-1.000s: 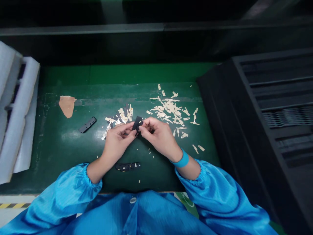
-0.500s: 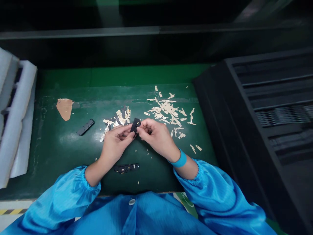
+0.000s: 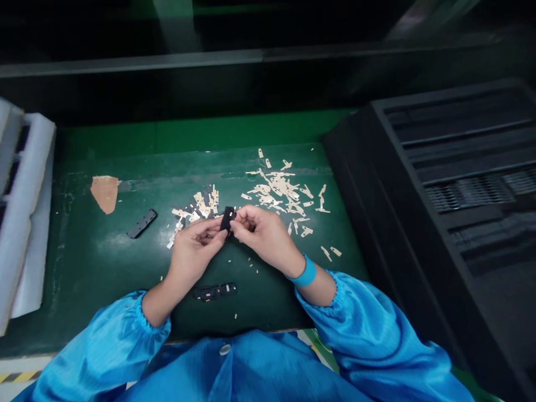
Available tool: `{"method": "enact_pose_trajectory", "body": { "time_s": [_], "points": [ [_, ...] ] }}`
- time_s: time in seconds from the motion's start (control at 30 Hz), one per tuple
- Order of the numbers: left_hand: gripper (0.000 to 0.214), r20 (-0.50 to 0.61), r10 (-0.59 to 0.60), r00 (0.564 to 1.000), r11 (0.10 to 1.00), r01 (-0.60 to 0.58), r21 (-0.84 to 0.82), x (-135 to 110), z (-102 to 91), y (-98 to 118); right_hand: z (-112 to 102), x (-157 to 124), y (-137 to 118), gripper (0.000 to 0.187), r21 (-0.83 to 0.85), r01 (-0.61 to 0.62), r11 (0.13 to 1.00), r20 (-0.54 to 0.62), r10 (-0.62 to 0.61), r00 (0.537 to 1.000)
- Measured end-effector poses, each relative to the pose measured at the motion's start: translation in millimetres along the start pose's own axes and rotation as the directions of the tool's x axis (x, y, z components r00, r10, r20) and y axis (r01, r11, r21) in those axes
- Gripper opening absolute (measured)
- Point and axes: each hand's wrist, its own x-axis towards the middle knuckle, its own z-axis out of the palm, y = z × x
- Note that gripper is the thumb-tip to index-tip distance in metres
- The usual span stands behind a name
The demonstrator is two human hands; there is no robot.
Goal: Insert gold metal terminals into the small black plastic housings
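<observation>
My left hand (image 3: 193, 245) pinches a small black plastic part (image 3: 227, 219) between thumb and fingers, holding it tilted up over the table. My right hand (image 3: 263, 231) is closed at the part's right edge, thumb and forefinger pressed together against it; whether a tiny piece sits between those fingertips is hidden. Behind the left fingers spreads a pile of small pale and dark strips (image 3: 201, 205). A wider scatter of cream-coloured flat pieces (image 3: 280, 190) lies beyond the right hand. Nearer my body rests another black part (image 3: 215, 291) with small metallic spots.
One more black part (image 3: 141, 223) lies at left, below a brown paper scrap (image 3: 104, 193). White foam trays (image 3: 31, 218) stand along the left edge. A large black slotted crate (image 3: 368, 167) borders the right side of the green table (image 3: 104, 301).
The whole view has shifted slightly, so the table things appear a little further left and mostly lower. Both hands keep their hold at the black part.
</observation>
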Motion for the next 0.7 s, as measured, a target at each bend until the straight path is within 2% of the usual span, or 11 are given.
{"method": "enact_pose_trajectory", "body": {
  "time_s": [0.53,0.7],
  "points": [
    [0.024,0.014,0.029,0.999,0.998,-0.03,0.053,-0.2,-1.3,2.7,-0.8,1.2,-3.0,0.014,0.007,-0.009,1.0,-0.012,0.009,1.0],
    [0.027,0.028,-0.003,1.0,1.0,0.003,-0.024,-0.8,-2.1,2.1,-1.2,0.4,-5.8,0.019,-0.025,-0.017,1.0,-0.026,0.017,1.0]
  ]
}}
